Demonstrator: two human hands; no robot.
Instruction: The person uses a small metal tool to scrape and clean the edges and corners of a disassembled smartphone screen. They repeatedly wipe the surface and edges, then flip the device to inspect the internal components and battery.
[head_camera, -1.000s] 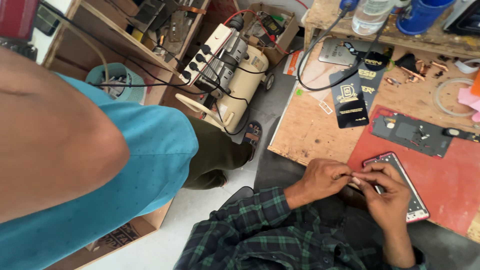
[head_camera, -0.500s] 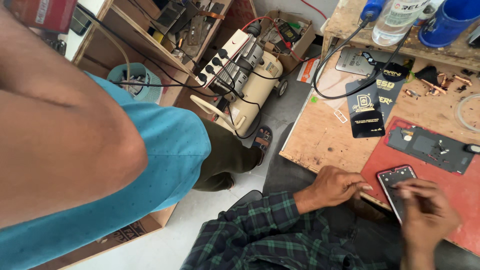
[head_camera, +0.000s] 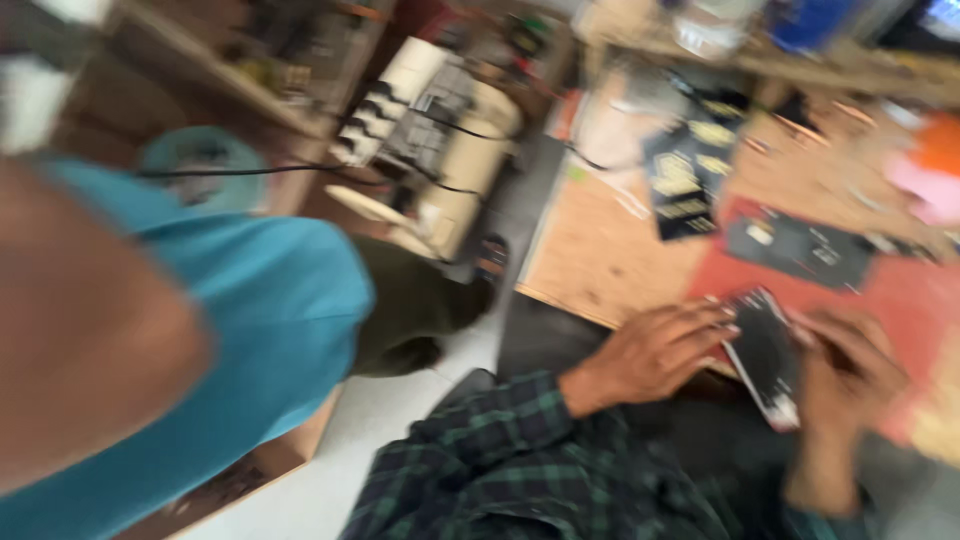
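The view is blurred by motion. My left hand (head_camera: 655, 350), coming out of a dark green plaid sleeve (head_camera: 520, 460), grips the left edge of a dark smartphone (head_camera: 765, 350). My right hand (head_camera: 845, 375) holds the phone's right side. The phone is tilted over the near edge of a red work mat (head_camera: 900, 290), which lies on a wooden bench top (head_camera: 600, 250).
Another person in a teal shirt (head_camera: 240, 330) fills the left, their bare arm (head_camera: 80, 350) close to the camera. A cream machine with black cables (head_camera: 440, 140) stands on the floor. Black packets (head_camera: 690, 170) and a dark flat panel (head_camera: 800, 250) lie on the bench.
The camera has swung and the picture has gone blurry. Both hands have stayed on the phone, with the right hand now at its side rather than over its face.
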